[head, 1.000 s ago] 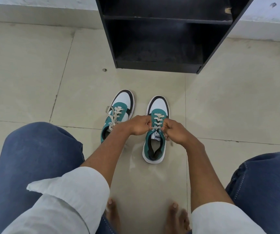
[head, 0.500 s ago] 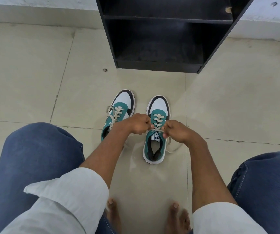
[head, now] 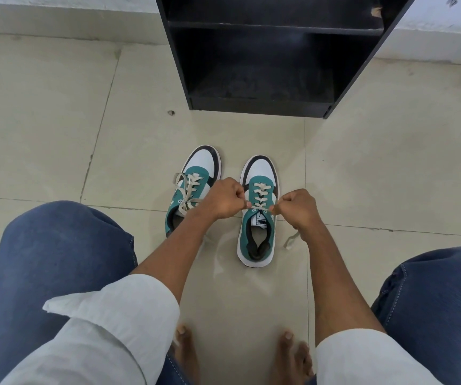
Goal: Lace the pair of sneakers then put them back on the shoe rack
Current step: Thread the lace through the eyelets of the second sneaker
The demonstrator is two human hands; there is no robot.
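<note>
Two teal, white and black sneakers stand on the tiled floor, toes pointing at the rack. The right sneaker (head: 257, 232) has a cream lace (head: 260, 208) crossed up its front. My left hand (head: 223, 200) pinches one lace end at the shoe's left side. My right hand (head: 297, 208) pinches the other end at its right side, and the lace is stretched taut between them. A loose tail hangs below my right wrist. The left sneaker (head: 193, 184) is laced, with its lace ends lying loosely over its top; my left forearm covers its heel.
A black shoe rack (head: 265, 107) with open shelves stands on the floor just beyond the sneakers. My knees in blue jeans flank the scene, and my bare feet (head: 240, 354) rest on the tiles below. A white wall base runs behind the rack.
My hands have drawn apart sideways from the top of the right sneaker, pulling the lace tight across it. The sneakers have stayed in place.
</note>
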